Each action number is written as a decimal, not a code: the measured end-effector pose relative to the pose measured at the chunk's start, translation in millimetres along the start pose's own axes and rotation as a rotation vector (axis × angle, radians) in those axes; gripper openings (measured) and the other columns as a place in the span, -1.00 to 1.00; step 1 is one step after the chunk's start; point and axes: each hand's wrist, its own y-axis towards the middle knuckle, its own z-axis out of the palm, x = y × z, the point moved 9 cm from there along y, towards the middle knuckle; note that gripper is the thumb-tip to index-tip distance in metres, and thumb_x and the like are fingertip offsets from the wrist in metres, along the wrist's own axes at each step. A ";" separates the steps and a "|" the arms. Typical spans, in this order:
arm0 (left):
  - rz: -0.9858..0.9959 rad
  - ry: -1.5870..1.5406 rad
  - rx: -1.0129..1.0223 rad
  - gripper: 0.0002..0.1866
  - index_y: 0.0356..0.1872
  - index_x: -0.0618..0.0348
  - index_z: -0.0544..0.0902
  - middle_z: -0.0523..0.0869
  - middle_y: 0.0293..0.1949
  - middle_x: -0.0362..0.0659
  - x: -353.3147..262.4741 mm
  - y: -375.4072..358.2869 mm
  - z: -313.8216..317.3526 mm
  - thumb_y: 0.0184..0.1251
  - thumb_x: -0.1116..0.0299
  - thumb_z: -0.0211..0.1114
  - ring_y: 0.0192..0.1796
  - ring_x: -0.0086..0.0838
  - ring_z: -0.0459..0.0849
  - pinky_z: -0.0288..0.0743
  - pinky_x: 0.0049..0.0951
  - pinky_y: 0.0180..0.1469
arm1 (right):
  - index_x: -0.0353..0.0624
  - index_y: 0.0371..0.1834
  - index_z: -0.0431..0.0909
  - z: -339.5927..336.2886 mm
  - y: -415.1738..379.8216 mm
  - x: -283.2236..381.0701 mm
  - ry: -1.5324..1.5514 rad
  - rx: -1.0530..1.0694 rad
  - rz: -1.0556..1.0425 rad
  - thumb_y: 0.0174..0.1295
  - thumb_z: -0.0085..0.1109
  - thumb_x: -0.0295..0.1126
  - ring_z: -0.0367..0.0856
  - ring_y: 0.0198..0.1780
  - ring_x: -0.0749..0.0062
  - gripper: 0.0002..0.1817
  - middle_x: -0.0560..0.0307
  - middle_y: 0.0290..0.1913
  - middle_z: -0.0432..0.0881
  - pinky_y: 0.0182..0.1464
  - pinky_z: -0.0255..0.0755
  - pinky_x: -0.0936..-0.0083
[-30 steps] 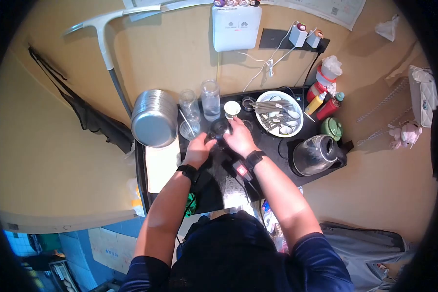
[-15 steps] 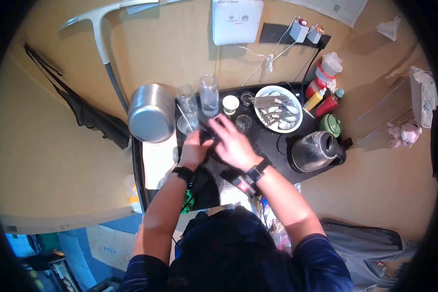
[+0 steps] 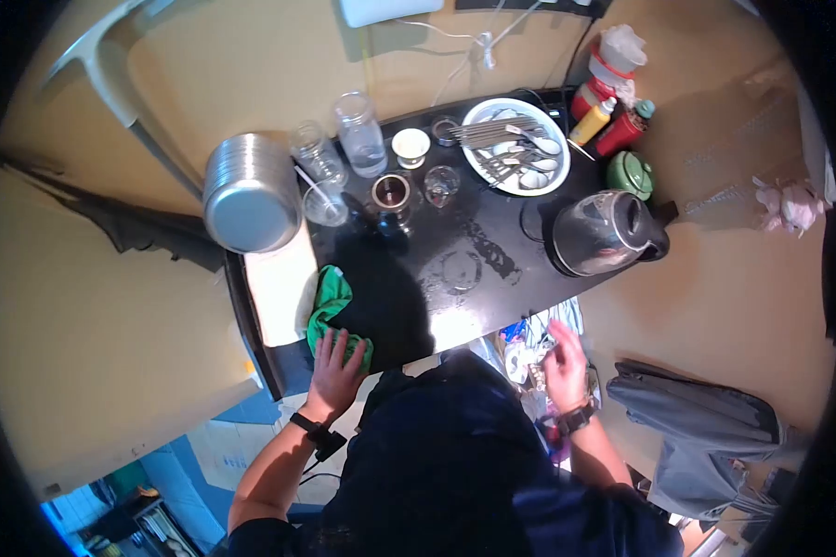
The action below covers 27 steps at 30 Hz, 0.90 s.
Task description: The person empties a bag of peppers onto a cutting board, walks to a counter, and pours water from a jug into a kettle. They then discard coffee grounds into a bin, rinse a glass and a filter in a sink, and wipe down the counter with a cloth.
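Note:
My left hand (image 3: 337,374) lies with fingers spread on the crumpled green cloth (image 3: 332,299) at the table's front left edge. Past the front edge on the right, my right hand (image 3: 567,369) hangs in the air with loosely parted fingers and nothing in it. A dark glass jar (image 3: 392,200) without a lid stands farther back on the black table (image 3: 390,320). Close by it are a small clear glass (image 3: 441,186), a white cup (image 3: 411,148) and a glass (image 3: 325,203) with a white stick in it. Wet marks (image 3: 462,269) spot the middle of the tabletop.
Stacked metal bowls (image 3: 254,209) and a white cloth (image 3: 281,290) occupy the left side. Tall clear glasses (image 3: 359,137) stand at the back. On the right are a white basin (image 3: 472,165) of cutlery, an electric kettle (image 3: 596,234), a green pot (image 3: 630,174) and bottles (image 3: 594,121).
Both hands have left the dark jar, which now stands uncovered among the glasses. The left came down to the green cloth, the right moved beyond the front edge. The camera view has shifted.

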 end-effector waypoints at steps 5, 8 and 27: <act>0.392 -0.065 0.146 -0.38 0.38 -0.04 0.51 0.37 0.43 0.18 -68.5 58.6 10.5 0.23 0.42 0.36 0.53 0.26 0.22 0.13 0.24 0.54 | -0.24 0.18 0.61 -8.6 -51.7 -45.0 -0.050 0.027 0.052 0.15 0.06 -0.73 0.70 -0.11 0.35 -0.51 -0.06 0.31 0.58 -0.18 0.53 0.56; 0.601 0.042 0.154 -0.34 0.39 -0.01 0.50 0.29 0.48 0.21 -109.1 119.3 29.3 0.21 0.30 0.43 0.54 0.27 0.18 0.06 0.27 0.55 | -0.25 0.18 0.60 -32.0 -68.2 -80.1 -0.080 -0.089 0.081 0.15 0.04 -0.72 0.71 -0.09 0.33 -0.51 -0.07 0.31 0.57 -0.15 0.55 0.54; 0.145 -0.481 -0.133 -0.07 0.49 0.51 0.18 0.30 0.44 0.44 -174.5 320.3 44.8 0.03 0.46 0.37 0.56 0.21 0.20 0.08 -0.10 0.61 | -0.31 0.25 0.56 -108.8 -233.4 -240.3 -0.041 -0.379 0.637 0.22 -0.01 -0.77 0.67 0.12 0.23 -0.50 -0.07 0.31 0.51 -0.03 0.70 0.43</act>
